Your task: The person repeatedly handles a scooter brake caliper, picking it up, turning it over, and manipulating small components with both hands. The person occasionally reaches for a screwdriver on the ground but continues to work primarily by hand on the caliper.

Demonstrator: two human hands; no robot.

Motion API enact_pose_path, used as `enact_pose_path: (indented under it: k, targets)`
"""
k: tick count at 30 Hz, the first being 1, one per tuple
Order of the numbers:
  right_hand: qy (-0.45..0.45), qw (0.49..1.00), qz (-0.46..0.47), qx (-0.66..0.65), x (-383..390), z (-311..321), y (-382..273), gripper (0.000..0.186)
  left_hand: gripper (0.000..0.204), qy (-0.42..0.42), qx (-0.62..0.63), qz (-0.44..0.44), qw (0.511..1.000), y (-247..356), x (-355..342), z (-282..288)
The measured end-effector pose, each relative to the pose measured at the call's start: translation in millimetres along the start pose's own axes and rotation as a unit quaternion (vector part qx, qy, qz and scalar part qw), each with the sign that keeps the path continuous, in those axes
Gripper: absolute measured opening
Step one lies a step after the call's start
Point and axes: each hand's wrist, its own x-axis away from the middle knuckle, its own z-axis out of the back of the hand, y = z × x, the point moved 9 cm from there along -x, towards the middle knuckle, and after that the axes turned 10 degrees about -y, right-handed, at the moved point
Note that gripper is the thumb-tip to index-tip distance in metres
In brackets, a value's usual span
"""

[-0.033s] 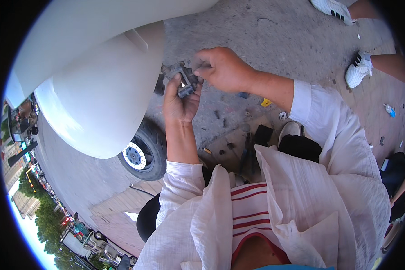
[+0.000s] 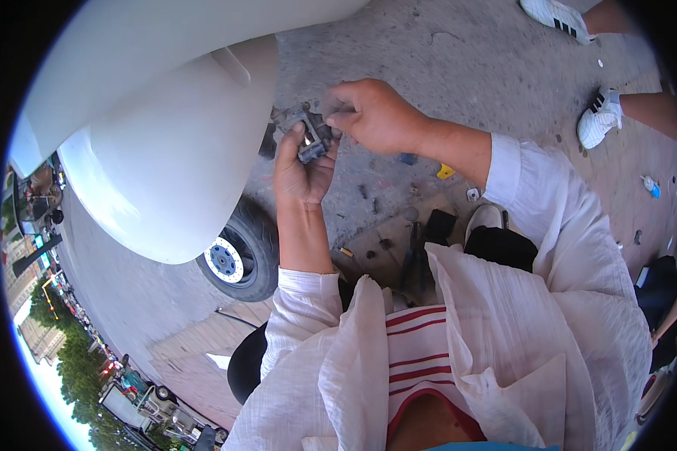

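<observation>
My left hand point(image 2: 301, 179) grips a grey brake caliper point(image 2: 317, 134) — thumb on its face — near the white body panel point(image 2: 165, 158). My right hand point(image 2: 376, 116) is at its right edge, fingers curled narrow; whether they pinch anything, I cannot tell. The wheel point(image 2: 261, 259) stands nearer me.

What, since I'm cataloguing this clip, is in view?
Metal part: one, grey, upper centre
Curved panel: one, white, upper left
Wheel: one, black tyre, below the panel
Striped shoes: two, white and black, upper right
Yellow object: one, yellow, on grey ground
Bottle-like item: one, blue and white, right
Scattered bits: several, mostly dark, centre
Vehicles: several, mixed colours, lower left
Trees: several, green, lower left
Shirt: one, white, lower centre
Left hand: one, bare, holding metal part
Right hand: one, bare, beside it
</observation>
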Motion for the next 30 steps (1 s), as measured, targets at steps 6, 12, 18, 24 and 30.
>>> enact_pose_path:
  k: [6, 12, 18, 24, 30]
  targets:
    - [-0.045, 0.956, -0.143, -0.252, -5.0, -16.9, 32.0, 0.019, 0.025, -0.023, -0.032, 0.013, 0.999, 1.9, -0.4, -0.3]
    - [-0.072, 0.978, -0.126, -0.153, -3.5, -9.5, 23.6, 0.022, 0.025, -0.013, -0.041, 0.003, 0.999, 1.7, 3.2, -7.2]
    - [-0.037, 0.986, -0.079, -0.145, -4.5, -11.0, 24.5, 0.021, 0.027, -0.034, -0.044, -0.015, 0.998, 3.1, 4.5, -15.2]
    - [-0.025, 0.995, -0.041, -0.087, -6.5, -11.4, 20.6, 0.018, 0.029, -0.017, -0.075, -0.021, 0.997, 3.8, 2.1, -1.3]
    - [-0.009, 0.997, -0.037, -0.070, -3.0, -6.7, 20.3, 0.016, 0.033, -0.019, -0.062, -0.020, 0.998, 0.3, -2.5, 8.2]
